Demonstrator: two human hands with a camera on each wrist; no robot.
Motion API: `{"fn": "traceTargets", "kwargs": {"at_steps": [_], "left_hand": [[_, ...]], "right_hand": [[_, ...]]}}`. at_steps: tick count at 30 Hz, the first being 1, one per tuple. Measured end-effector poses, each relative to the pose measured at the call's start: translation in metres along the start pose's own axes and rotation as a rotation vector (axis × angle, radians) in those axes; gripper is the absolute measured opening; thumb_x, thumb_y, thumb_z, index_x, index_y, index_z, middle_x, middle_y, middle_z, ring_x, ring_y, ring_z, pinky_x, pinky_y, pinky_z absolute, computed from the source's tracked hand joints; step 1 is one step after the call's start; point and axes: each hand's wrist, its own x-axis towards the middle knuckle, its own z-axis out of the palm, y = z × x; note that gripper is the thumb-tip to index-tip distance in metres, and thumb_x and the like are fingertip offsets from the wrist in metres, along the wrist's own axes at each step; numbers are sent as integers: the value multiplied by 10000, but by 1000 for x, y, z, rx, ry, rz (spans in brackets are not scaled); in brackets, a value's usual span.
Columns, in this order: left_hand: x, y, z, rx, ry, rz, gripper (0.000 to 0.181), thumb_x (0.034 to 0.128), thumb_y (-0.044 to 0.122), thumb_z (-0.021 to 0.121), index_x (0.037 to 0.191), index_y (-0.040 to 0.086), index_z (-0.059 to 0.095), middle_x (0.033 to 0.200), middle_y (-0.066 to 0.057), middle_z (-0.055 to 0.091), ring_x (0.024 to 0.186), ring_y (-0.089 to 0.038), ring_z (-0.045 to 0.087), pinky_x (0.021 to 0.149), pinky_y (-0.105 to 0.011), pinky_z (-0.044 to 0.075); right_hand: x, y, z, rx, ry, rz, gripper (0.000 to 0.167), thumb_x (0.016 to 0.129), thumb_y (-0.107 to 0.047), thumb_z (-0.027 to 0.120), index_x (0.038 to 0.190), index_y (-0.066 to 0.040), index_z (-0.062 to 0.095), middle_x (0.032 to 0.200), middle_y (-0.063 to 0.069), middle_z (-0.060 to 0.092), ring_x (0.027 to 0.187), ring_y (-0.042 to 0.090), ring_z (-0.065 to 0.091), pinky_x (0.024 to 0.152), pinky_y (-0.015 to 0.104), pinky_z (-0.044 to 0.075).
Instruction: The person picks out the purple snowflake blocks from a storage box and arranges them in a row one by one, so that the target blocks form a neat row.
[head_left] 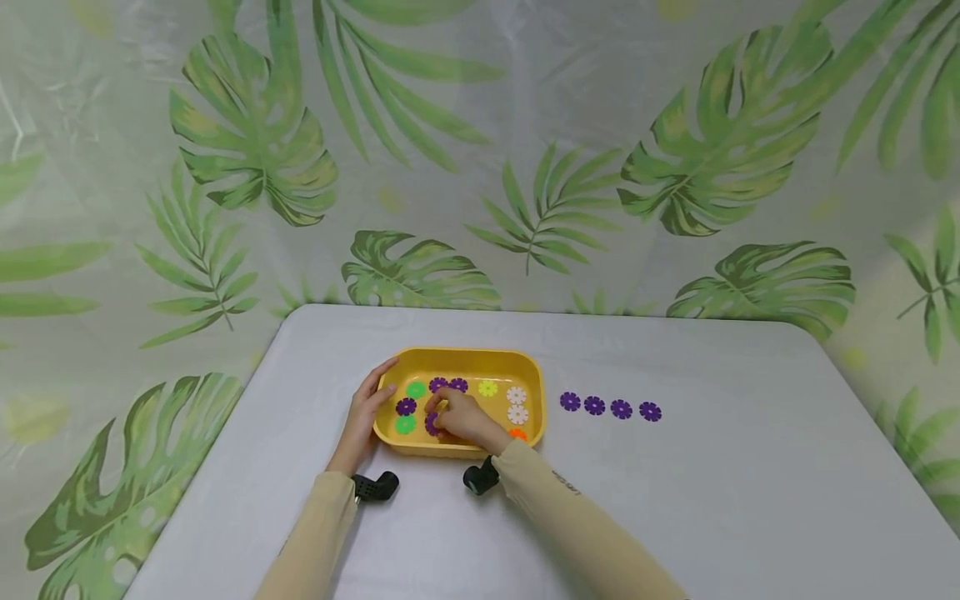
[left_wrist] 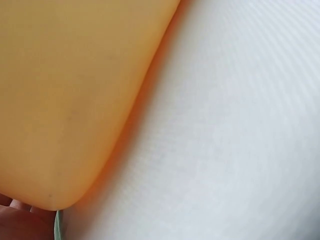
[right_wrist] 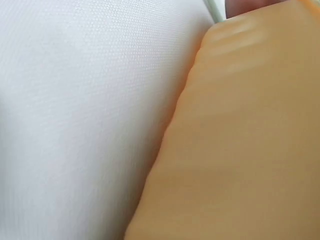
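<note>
A yellow plastic tray (head_left: 465, 357) stands on the table with notched, snowflake-shaped building discs inside. My left hand (head_left: 366, 410) grips its left end, thumb over the rim and fingers along the outer wall. Inside the tray, my right hand (head_left: 463, 418) bends its fingers to pinch a purple disc (head_left: 432, 424), partly covered by the hand. Around it lie other purple discs (head_left: 406, 407), green discs (head_left: 416, 389), a yellow disc (head_left: 487, 388), white discs (head_left: 517, 414) and an orange disc (head_left: 517, 434). Both wrist views mostly show the tray's outer wall (left_wrist: 75, 100) close up.
Right of the tray, several purple discs lie in a row, ending with a purple disc (head_left: 650, 412). A white cloth covers the table (head_left: 735, 483). Behind it hangs a leaf-patterned curtain (head_left: 555, 100). Black wrist cameras (head_left: 378, 486) sit near the tray's front.
</note>
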Motion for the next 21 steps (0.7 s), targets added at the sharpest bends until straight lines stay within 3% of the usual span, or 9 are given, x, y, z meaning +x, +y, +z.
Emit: {"fn": "traceTargets", "kwargs": {"at_steps": [8,12,21], "left_hand": [[-1,1,0,-13,-19,-19,439,1008,104,458,1445,91,416,1529,-26,305,1417,-144,185,1153,-330,134],[-1,0,-3,-16,-22,-18,443,1013,102,450,1453,89,403,1533,-28,295,1420,-146,173,1156,-333,121],[-1,1,-2,-10,-12,-24,439,1004,130,472,1441,124,428,1510,17,336,1398,-95,216,1143,-282,157]], "right_hand": [[-20,7,-40,53,24,-33,167,908,-3,565,1069,8,608,767,97,599,640,200,575,607,280,540],[-35,8,-72,40,83,-42,188,918,-26,571,1098,11,612,817,107,598,676,227,577,687,363,561],[-72,31,-152,63,179,-84,275,949,-71,526,1202,36,535,898,126,597,692,222,538,649,336,533]]}}
